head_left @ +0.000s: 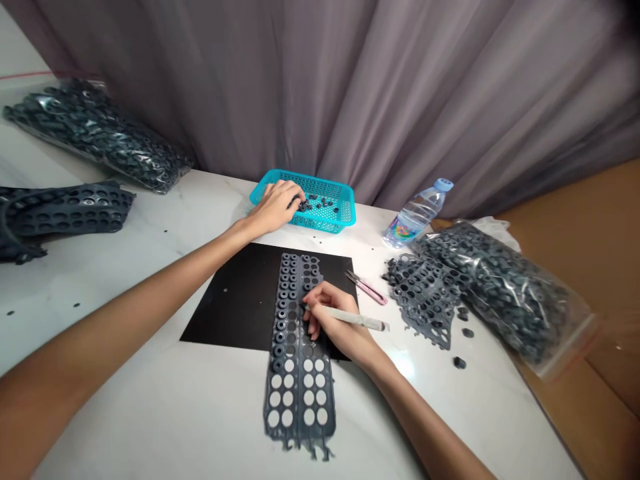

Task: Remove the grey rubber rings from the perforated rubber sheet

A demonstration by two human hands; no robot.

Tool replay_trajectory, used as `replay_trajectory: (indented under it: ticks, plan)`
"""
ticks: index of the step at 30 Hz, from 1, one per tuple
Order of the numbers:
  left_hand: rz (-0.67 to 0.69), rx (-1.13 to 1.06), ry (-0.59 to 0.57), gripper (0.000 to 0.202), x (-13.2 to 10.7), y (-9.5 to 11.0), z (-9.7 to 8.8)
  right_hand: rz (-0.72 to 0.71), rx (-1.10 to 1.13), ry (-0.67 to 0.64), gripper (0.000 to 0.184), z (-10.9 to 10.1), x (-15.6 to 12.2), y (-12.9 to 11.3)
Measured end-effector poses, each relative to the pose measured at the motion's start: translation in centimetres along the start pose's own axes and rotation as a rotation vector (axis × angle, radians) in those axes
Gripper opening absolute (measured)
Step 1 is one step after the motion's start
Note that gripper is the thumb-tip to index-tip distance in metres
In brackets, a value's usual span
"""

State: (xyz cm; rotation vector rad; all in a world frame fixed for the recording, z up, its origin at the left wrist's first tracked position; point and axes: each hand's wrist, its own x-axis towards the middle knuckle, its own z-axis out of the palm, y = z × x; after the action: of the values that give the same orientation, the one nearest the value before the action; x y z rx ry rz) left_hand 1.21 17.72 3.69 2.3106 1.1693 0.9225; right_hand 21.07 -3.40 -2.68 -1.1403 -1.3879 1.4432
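Observation:
My left hand (280,203) reaches over the near left side of a turquoise plastic basket (345,223), fingers curled down among small black rubber pieces (323,202). Whether one is pinched there is hard to make out. In my right hand (335,320) is a slim pen-shaped tool (357,319) with a whitish handle, its dark tip pointing left over a grey perforated rubber strip (300,393). Ring-like pieces fill many holes along the strip's left and upper part; the near holes show white table. The strip's far part lies on a black mat (225,300).
Pink-handled thread snips (370,290) lie right of the mat. Farther right are a torn perforated sheet (425,300), a water bottle (417,213) and a bag of black pieces (500,293). At left are another full bag (100,137) and folded perforated strips (70,213).

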Motion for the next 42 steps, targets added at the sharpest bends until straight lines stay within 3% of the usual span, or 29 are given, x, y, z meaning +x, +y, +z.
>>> replay_trajectory:
  ticks: [3, 7, 10, 19, 25, 32, 42]
  plan:
    - [0.057, -0.039, -0.076, 0.017, -5.9, 2.6, 0.4, 0.008, 0.013, 0.007, 0.008, 0.0, -0.1, -0.1]
    - [0.048, -0.145, -0.303, 0.018, -14.3, 5.0, 1.1, 0.002, 0.008, 0.043, 0.010, 0.1, 0.1, -0.3]
    - [0.002, -0.132, -0.308, 0.017, -17.2, 5.3, 1.5, -0.014, -0.015, 0.061, 0.009, 0.1, 0.2, -0.3]
    - [0.054, -0.074, -0.366, 0.012, -18.8, 6.4, 1.5, 0.151, 0.032, -0.124, 0.013, -0.1, -2.2, -2.6]
    - [0.022, -0.076, -0.396, 0.008, -19.0, 7.0, 1.0, 0.053, -0.011, 0.000, 0.014, 0.1, -1.9, -2.1]
    - [0.032, -0.055, -0.389, 0.010, -18.6, 6.9, 0.9, 0.035, -0.043, -0.007, 0.017, 0.5, -1.6, -1.2]
    - [-0.005, -0.088, -0.368, 0.005, -18.2, 6.9, 0.8, 0.036, -0.051, -0.027, 0.003, 0.4, -1.6, -1.1]
